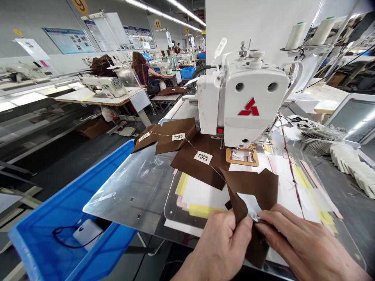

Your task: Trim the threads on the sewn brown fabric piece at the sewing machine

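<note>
My left hand point(224, 242) grips a brown fabric piece point(258, 185) between thumb and fingers, bending it up at the front of the machine. Against a white slip point(249, 205) on that piece, my right hand point(293, 238) pinches a thin dark tool point(260, 221) with a metallic tip; its kind is mostly hidden by the fingers. White thread links the held piece to several brown pieces lying to its left, including one with a white label point(203, 157) reading "BIMBA Y LOLA". Behind the hands stands a white sewing machine point(249, 97), with a tan clamp frame point(242, 157) under its head.
A blue bin point(76, 207) sits at lower left, with a white boxy thing and black cable inside. Stacks of white labels point(348, 156) and a tilted screen point(359, 121) are on the right. A seated person point(140, 70) works farther back.
</note>
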The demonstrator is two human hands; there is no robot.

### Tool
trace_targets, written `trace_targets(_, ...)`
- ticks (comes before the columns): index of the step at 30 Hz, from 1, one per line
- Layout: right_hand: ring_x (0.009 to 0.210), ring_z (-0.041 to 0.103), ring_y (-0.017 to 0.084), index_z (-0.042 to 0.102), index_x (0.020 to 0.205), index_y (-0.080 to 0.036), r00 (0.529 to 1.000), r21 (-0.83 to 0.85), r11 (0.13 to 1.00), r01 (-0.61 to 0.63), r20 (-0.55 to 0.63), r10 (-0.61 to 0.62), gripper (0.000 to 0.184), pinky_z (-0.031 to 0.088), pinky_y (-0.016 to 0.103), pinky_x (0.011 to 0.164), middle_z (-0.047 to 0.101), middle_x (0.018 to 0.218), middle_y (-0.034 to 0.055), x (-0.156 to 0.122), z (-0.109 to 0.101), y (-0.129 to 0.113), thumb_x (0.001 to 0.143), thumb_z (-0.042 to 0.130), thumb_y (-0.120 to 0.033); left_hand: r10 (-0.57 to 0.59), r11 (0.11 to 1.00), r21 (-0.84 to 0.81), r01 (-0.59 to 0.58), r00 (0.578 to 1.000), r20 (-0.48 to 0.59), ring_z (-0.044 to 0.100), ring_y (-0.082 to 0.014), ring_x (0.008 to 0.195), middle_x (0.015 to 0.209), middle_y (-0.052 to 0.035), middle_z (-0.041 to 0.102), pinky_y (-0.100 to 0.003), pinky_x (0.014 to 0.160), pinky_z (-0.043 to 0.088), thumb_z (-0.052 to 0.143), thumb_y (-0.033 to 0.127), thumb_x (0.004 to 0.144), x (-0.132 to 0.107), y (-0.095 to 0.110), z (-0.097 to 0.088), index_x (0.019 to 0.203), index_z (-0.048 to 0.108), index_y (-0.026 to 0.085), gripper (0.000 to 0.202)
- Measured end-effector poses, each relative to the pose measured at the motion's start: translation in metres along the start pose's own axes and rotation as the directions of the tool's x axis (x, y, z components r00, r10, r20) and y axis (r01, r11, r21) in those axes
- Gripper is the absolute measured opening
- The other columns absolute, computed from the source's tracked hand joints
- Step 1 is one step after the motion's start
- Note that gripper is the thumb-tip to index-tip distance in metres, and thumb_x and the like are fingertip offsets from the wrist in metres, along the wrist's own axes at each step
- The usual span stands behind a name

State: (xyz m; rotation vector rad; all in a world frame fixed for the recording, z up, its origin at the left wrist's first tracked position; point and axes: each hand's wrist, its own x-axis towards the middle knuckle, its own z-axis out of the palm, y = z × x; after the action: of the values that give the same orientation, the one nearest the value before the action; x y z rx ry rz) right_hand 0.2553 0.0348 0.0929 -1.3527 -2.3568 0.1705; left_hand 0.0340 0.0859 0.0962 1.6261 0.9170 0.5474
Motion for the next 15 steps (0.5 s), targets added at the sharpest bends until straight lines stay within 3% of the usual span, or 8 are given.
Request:
trace_targets(5, 0.069, 0.070, 0.013, 0.061, 0.112, -0.023, 1.000, -0.087, 0.996, 0.009, 0.017, -0.008, 0.019, 0.057, 0.019, 0.058, 0.065, 0.089, 0.0017, 0.0009, -0.0031, -0.0021, 0.114, 0.043, -0.026, 0.044, 0.997, 0.057, -0.045, 0.999, 0.033, 0.040, -0.0104, 0.063, 0.068, 0.0040, 0.044, -0.027, 0.060, 0.032, 0.042, 0.035, 0.112, -0.0003, -0.0005, 0.0012, 0.076, 0.042, 0.019, 0.039)
trace_targets(11, 0.063, 0.064, 0.015, 0.057, 0.107, -0.022, 0.996, -0.173, 0.981, 0.088, 0.018, -0.086, 0.015, 0.047, 0.028, 0.047, 0.057, 0.084, -0.0009, 0.0007, -0.0005, -0.0031, 0.111, 0.043, -0.019, 0.065, 0.990, 0.122, -0.070, 0.997, 0.045, 0.041, -0.0105, 0.060, 0.067, 0.0045, 0.046, -0.027, 0.058, 0.032, 0.043, 0.032, 0.110, 0.0001, -0.0041, 0.0031, 0.078, 0.043, 0.020, 0.034)
trace_targets(15, 0.061, 0.062, 0.015, 0.051, 0.101, -0.024, 0.989, -0.166, 0.977, 0.136, 0.080, -0.124, 0.019, 0.044, 0.029, 0.044, 0.055, 0.082, -0.0013, -0.0015, 0.0027, -0.0004, 0.109, 0.038, -0.014, 0.074, 0.990, 0.117, -0.081, 0.995, 0.062, 0.042, -0.0103, 0.059, 0.067, 0.0045, 0.047, -0.027, 0.059, 0.033, 0.044, 0.031, 0.110, -0.0007, -0.0053, 0.0036, 0.079, 0.044, 0.020, 0.033)
